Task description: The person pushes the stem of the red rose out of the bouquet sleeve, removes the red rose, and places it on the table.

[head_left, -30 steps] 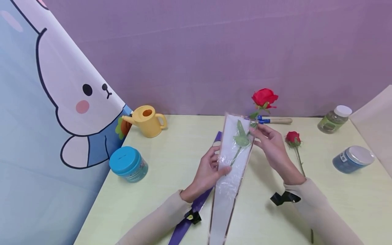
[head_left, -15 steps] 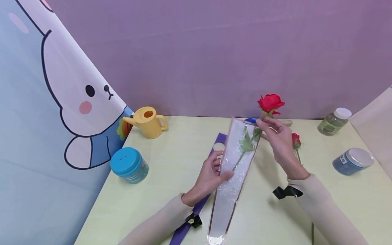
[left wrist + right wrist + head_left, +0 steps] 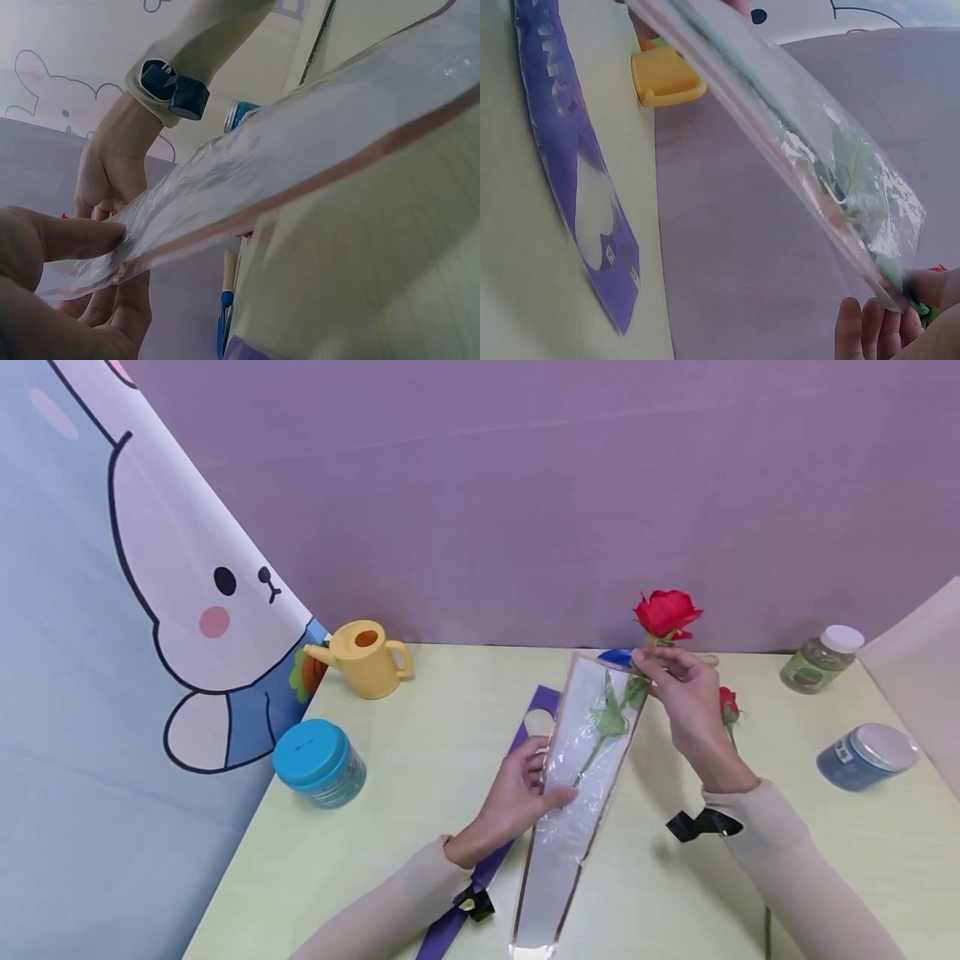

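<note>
Fingers of my left hand [image 3: 517,793] pinch the clear sleeve [image 3: 577,785] at its edge, mid-length; my right hand [image 3: 686,706] pinches the red rose [image 3: 666,612] by the stem just under the bloom, stem already inside the sleeve. Both feel light, I judge; the film is slippery and crinkly, the bloom fragile, so stem and seam are my grips. My right wrist view shows a purple sleeve [image 3: 577,187] lying flat below, half hidden from overhead.

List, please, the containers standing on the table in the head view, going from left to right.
Teal-lidded jar → yellow watering can → green jar with white lid → blue jar with silver lid, all on the table.
</note>
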`<state>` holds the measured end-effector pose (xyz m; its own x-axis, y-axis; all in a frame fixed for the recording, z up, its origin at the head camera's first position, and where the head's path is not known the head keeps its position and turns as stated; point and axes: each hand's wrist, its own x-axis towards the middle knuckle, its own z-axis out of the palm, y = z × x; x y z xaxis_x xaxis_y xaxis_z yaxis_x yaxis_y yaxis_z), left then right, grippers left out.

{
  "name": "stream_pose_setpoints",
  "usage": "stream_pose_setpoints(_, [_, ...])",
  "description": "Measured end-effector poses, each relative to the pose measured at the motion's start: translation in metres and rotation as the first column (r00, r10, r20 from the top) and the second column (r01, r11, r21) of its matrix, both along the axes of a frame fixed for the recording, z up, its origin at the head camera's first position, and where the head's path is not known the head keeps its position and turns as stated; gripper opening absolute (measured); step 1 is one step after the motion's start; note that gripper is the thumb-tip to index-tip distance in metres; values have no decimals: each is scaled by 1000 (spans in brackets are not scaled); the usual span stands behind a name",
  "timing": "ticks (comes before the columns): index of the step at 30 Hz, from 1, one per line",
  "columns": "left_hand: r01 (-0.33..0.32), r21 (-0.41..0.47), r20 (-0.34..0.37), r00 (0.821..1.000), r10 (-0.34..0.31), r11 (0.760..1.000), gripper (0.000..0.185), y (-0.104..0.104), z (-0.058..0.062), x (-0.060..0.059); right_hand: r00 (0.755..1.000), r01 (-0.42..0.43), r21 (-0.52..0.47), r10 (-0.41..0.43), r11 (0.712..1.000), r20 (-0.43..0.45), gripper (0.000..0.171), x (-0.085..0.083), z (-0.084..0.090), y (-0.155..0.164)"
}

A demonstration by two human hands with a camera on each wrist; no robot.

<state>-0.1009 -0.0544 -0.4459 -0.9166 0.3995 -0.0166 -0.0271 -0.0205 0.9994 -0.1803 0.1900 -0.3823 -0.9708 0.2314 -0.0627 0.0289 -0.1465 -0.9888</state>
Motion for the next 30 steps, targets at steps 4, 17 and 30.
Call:
stream_pose_setpoints(4, [-12, -24, -14, 1000, 12, 1000, 56, 0, -2, 0, 1000, 24, 11, -25, 1000, 15, 24, 0, 3, 2])
stream_pose_setpoints(17, [41, -27, -7, 999, -41, 999, 54, -7, 4, 5, 985, 144, -49, -148, 988, -86, 21, -14, 31, 29])
stream_pose_setpoints(30, [99, -77, -76, 992, -105, 992, 53, -29, 19, 5, 938, 205, -276, -269, 939, -218, 30, -21, 75, 91])
